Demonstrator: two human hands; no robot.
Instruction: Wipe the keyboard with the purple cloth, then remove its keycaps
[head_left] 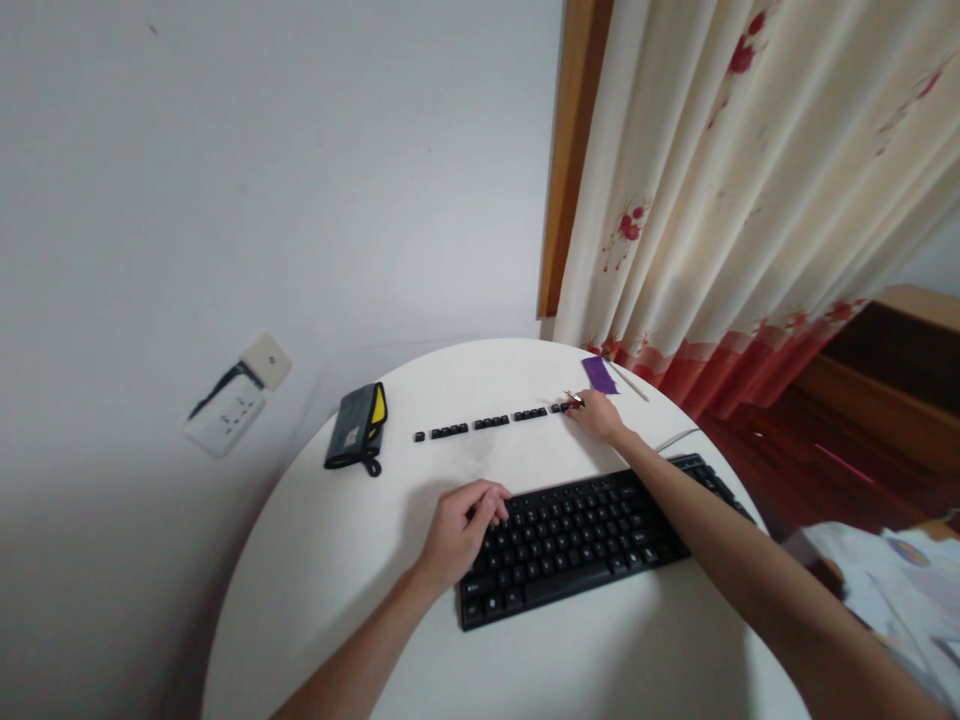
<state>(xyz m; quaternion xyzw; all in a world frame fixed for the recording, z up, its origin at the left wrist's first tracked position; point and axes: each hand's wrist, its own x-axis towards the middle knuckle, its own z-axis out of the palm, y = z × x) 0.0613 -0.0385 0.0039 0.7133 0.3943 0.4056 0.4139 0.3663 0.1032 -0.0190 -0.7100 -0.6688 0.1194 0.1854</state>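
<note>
A black keyboard lies slightly tilted on the round white table. The fingers of my left hand are curled over its upper left corner, gripping the edge there. Further back, a row of loose black keycaps runs across the table in small groups. My right hand is at the row's right end, closed on a small tool with thin metal ends; its exact kind is too small to make out. The fingertips are close to the last keycaps, and the fingers partly hide that spot.
A dark pouch with yellow lining lies at the table's left. A purple cloth and a thin pale stick are at the back right. The keyboard's cable runs rightward. Wall and curtain stand behind the white table.
</note>
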